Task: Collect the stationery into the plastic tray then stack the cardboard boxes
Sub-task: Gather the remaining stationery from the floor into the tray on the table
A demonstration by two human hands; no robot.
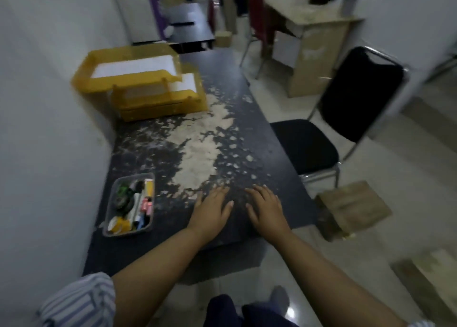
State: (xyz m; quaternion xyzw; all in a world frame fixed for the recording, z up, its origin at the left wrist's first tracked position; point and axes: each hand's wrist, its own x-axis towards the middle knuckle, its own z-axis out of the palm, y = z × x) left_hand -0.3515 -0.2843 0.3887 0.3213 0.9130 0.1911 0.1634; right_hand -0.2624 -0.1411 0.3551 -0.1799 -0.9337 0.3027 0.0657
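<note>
A clear plastic tray stands near the table's front left corner and holds several stationery items, among them tape rolls, markers and a yellow object. My left hand and my right hand lie flat side by side on the dark table, palms down with straight fingers and nothing in them. The tray is a short way left of my left hand. A brown cardboard box sits on the floor just past the table's right front corner. Part of another cardboard piece shows at the lower right.
Yellow stacked paper trays with white sheets stand at the table's far left against the wall. A black chair is to the right of the table. A beige desk, a red chair and a small box on the floor lie farther back.
</note>
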